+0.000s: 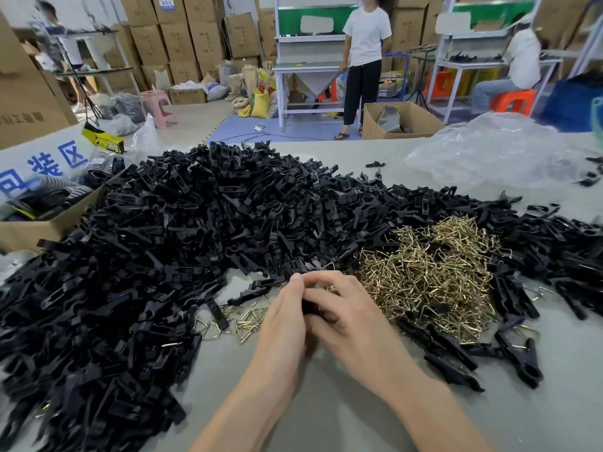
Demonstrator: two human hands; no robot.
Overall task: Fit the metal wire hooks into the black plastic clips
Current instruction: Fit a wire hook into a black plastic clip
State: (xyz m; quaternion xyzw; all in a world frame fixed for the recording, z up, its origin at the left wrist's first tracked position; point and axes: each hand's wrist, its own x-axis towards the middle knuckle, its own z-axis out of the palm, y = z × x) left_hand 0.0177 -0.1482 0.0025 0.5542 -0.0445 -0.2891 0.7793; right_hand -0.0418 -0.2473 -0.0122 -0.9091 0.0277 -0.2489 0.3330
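Left hand (283, 316), right hand (354, 321) pinching black clip (309, 308), wire hooks (430, 282) just right

Person in white shirt (367, 37) is standing ahead of you by a workbench (306, 65) | clear plastic bag (489, 151) is lying crumpled at your right | cardboard box (39, 230) is sitting at your left

1 view only: wide-angle head cam. It sat above the grey table (326, 419), faced fwd & down, v. close to left hand (280, 318) & right hand (350, 321) at btm centre. Heap of black clips (195, 223) filled mid-frame; upper frame reached far across the workshop to stacked cartons (182, 37).
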